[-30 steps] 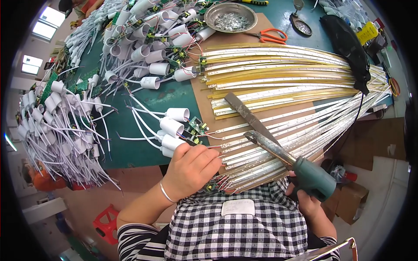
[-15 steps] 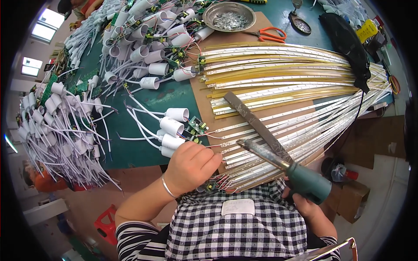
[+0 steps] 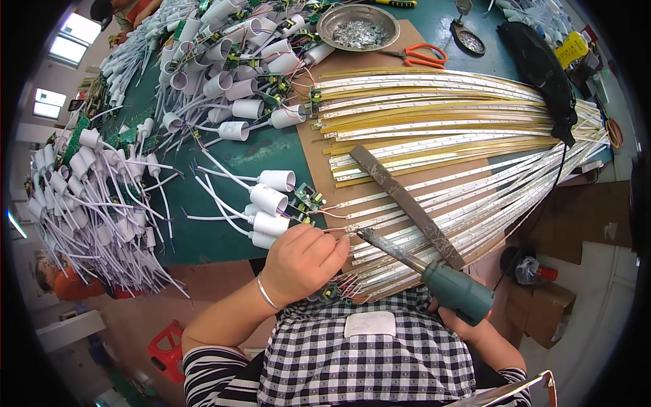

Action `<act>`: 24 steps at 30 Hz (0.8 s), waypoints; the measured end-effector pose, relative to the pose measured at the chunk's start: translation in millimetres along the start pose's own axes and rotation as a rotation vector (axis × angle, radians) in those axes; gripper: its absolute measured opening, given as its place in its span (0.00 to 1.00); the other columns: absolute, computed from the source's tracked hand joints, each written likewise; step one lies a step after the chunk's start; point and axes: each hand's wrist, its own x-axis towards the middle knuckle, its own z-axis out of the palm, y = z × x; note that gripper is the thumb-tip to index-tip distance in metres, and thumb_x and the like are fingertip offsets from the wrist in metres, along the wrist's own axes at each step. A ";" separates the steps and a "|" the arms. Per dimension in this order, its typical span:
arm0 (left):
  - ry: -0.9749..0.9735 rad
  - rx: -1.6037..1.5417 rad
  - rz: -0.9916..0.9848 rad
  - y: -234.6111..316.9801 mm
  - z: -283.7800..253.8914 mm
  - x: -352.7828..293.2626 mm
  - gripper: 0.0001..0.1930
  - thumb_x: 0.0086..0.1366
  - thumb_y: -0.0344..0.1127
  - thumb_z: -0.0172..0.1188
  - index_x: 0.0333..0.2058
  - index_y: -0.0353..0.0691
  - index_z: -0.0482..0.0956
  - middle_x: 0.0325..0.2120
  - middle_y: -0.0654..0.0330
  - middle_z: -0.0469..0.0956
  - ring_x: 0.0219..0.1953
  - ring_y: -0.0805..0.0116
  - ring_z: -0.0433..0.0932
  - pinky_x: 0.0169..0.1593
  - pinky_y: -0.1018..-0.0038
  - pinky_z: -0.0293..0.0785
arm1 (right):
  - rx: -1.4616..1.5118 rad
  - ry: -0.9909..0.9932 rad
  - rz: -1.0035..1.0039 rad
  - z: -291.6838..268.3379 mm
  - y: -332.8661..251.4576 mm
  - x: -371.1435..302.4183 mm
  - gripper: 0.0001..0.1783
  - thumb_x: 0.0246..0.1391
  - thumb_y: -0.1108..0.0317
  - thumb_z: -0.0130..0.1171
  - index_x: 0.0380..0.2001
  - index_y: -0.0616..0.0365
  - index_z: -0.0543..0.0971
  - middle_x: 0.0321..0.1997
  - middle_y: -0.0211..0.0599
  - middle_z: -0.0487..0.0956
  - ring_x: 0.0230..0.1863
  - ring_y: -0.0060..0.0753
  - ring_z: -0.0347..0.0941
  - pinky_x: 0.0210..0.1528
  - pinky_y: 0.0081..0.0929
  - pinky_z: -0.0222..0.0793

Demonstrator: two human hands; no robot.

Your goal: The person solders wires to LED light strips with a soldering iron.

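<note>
Holding 1 green soldering iron (image 3: 453,290) over white strips (image 3: 498,211): right hand (image 3: 457,327).

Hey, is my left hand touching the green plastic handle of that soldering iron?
Apart: the head view shows the iron's metal shaft and thin white strips separating the left hand from the green plastic handle.

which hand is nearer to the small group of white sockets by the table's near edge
Left. The left hand is right beside the white sockets, on their near side; the right hand is farther off to the right, holding the green-handled tool.
</note>
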 end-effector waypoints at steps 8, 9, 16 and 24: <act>0.000 0.004 -0.004 0.8 -0.4 0.3 0.13 0.46 0.29 0.59 0.34 0.36 0.80 0.25 0.62 0.74 0.27 0.65 0.75 0.34 0.71 0.73 | -0.066 0.047 -0.051 6.3 -8.2 7.6 0.17 0.43 0.71 0.55 0.39 0.65 0.77 0.26 0.35 0.78 0.24 0.29 0.77 0.32 0.25 0.73; 0.000 0.004 -0.004 0.9 -0.6 0.6 0.13 0.46 0.29 0.59 0.34 0.36 0.80 0.25 0.62 0.74 0.27 0.65 0.75 0.34 0.71 0.73 | -0.101 0.042 -0.064 6.0 -11.6 10.5 0.16 0.42 0.72 0.55 0.37 0.65 0.77 0.26 0.36 0.77 0.24 0.30 0.77 0.31 0.25 0.74; -0.027 0.007 -0.010 1.1 -1.7 1.5 0.12 0.47 0.29 0.59 0.34 0.36 0.80 0.25 0.62 0.74 0.28 0.65 0.75 0.35 0.72 0.73 | -0.096 0.026 -0.079 5.5 -12.5 13.0 0.14 0.40 0.73 0.55 0.35 0.64 0.77 0.27 0.37 0.77 0.24 0.30 0.78 0.30 0.24 0.74; -0.060 0.008 0.001 0.1 -3.1 3.5 0.12 0.47 0.29 0.60 0.33 0.36 0.79 0.26 0.62 0.73 0.28 0.65 0.73 0.34 0.72 0.71 | -0.154 0.058 -0.107 2.7 -5.3 4.0 0.15 0.42 0.73 0.57 0.37 0.63 0.78 0.32 0.39 0.79 0.31 0.38 0.78 0.36 0.29 0.74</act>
